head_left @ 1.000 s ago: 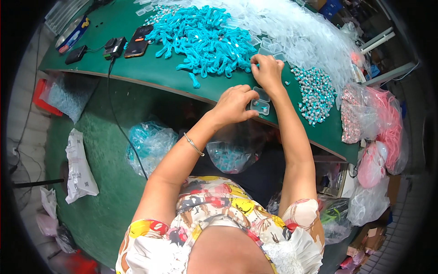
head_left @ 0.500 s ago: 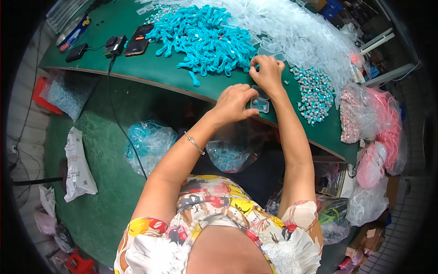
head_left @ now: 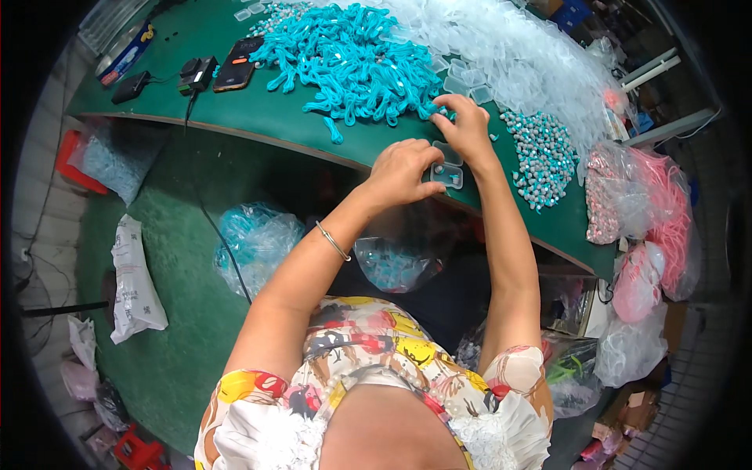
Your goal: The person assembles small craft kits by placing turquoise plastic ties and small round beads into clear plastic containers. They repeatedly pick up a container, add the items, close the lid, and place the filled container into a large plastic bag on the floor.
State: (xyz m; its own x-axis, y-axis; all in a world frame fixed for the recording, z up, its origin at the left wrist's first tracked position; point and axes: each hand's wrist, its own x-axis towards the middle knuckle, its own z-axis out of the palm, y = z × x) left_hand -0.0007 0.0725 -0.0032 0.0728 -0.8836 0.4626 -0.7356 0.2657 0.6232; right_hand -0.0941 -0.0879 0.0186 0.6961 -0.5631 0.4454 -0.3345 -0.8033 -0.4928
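My left hand (head_left: 403, 171) grips the side of a small clear plastic box (head_left: 446, 177) at the table's front edge, thumb near, fingers at the far side. The box's lid stands open, and a few small turquoise and grey pieces lie inside. Just beyond the box, my right hand (head_left: 468, 131) has its thumb and forefinger curled at the right edge of a heap of turquoise cords (head_left: 360, 66). A bit of turquoise shows at those fingertips. Right of this hand lies a pile of small turquoise and grey beads (head_left: 539, 160).
Many empty clear boxes (head_left: 525, 59) are heaped at the back right of the green table (head_left: 258, 113). A phone (head_left: 237, 64) and a black device (head_left: 196, 76) with a cable lie at left. Bags of pink cords (head_left: 664, 211) hang at right; a filled bag (head_left: 254, 243) sits below.
My right hand has shifted slightly, and its fingertips now touch the edge of the cord heap with turquoise between them. My left hand stays on the box.
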